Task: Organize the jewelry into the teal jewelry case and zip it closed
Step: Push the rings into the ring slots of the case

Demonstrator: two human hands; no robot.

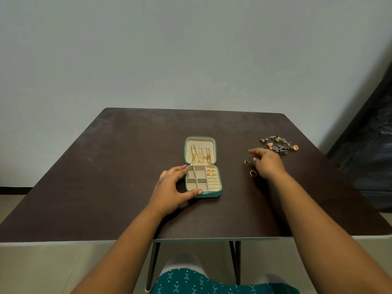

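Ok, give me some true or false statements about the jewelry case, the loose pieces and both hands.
1. The jewelry case lies open. True.
2. The left hand rests against the case. True.
3. Gold chains hang in the lid. True.
4. The case's ring rolls are empty. False: two gold rings sit in them.
5. The right hand is over the case. False: it is apart, by loose rings on the table.
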